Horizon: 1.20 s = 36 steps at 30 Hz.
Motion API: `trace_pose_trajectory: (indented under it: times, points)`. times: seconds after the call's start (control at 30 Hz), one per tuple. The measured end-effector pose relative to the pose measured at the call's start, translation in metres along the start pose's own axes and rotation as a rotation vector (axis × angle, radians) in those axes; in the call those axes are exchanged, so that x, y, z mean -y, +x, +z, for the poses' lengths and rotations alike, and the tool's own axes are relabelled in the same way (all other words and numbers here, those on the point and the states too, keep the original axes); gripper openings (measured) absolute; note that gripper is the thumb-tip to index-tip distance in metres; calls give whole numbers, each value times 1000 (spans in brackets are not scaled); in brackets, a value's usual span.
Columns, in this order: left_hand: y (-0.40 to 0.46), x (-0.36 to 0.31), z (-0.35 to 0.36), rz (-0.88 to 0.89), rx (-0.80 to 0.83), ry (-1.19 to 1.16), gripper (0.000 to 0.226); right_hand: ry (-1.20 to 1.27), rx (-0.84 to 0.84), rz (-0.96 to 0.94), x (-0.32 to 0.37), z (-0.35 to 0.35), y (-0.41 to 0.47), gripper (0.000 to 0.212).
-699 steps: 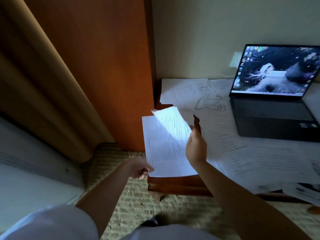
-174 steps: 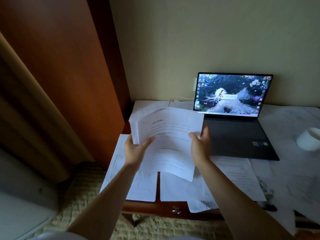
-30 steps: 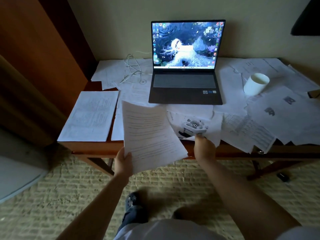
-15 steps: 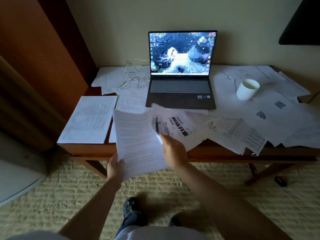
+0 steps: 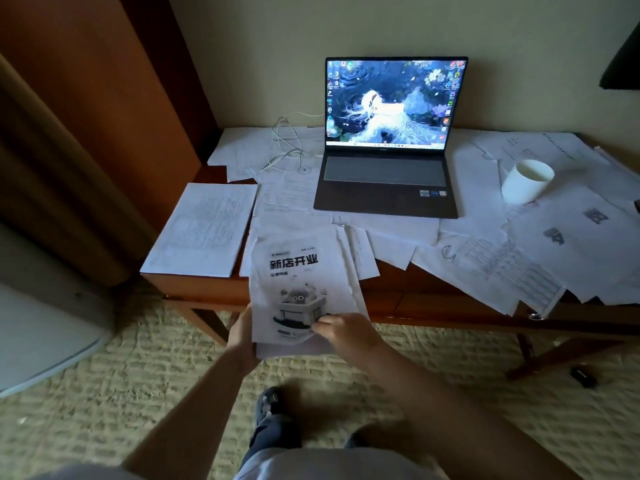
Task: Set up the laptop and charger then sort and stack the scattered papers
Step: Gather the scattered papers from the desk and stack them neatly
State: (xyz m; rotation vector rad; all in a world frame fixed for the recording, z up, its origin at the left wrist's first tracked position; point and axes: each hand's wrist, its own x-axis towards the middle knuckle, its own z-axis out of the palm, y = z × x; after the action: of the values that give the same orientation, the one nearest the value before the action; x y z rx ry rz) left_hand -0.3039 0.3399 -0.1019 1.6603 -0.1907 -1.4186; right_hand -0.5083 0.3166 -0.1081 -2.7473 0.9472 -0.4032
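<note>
- Flyer [image 5: 298, 289] on top of a small bundle at the desk [image 5: 388, 299] front edge, pinched by right hand [image 5: 341, 330], left hand [image 5: 242, 336] gripping underneath.
- One neat stack [image 5: 204, 230] at left; laptop [image 5: 389, 161] open, lit, cable [image 5: 287, 143] beside it.
- Left to do: loose papers [image 5: 540, 244] spread across right side.

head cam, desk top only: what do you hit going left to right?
Neat paper stack → white charger cable → open laptop → white cup → scattered papers at the right end.
</note>
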Motion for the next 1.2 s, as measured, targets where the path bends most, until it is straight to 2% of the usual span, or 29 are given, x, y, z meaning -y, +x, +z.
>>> trace_pose_trajectory:
  times: [0.13,0.23,0.33,0.53,0.63,0.73,0.8,0.87,0.93,1.07,1.13,1.2]
  points:
    - [2,-2,1,-37,33,-2,52,-50,23,95,-7,-2,-9,28]
    - [-11,-9,12,-93,151,82,36,-2,-1,45,-8,-1,-13,28]
    - [-11,-11,19,-89,143,163,24,15,8,35,-9,-5,-9,28]
    - [-10,-19,21,-48,192,187,15,142,110,200,-15,-6,-9,29]
    - [-10,-19,24,50,188,287,14,224,188,303,-12,-8,-8,27]
    - [-13,-21,25,261,47,485,16,351,283,418,-6,-15,-4,29]
    - [-14,-26,20,392,-64,507,16,433,238,567,-3,-20,3,39]
    - [-12,-35,11,451,-140,455,16,408,116,635,-4,-24,17,42]
    - [-7,-46,1,466,-195,384,17,373,59,659,-8,-24,33,39]
    - [8,-65,-22,491,-266,355,21,356,52,716,-13,-13,65,26]
    - [18,-73,-33,492,-280,353,25,402,-20,813,-13,-9,84,24]
    - [26,-82,-41,487,-272,357,26,456,-106,957,-17,-2,105,32]
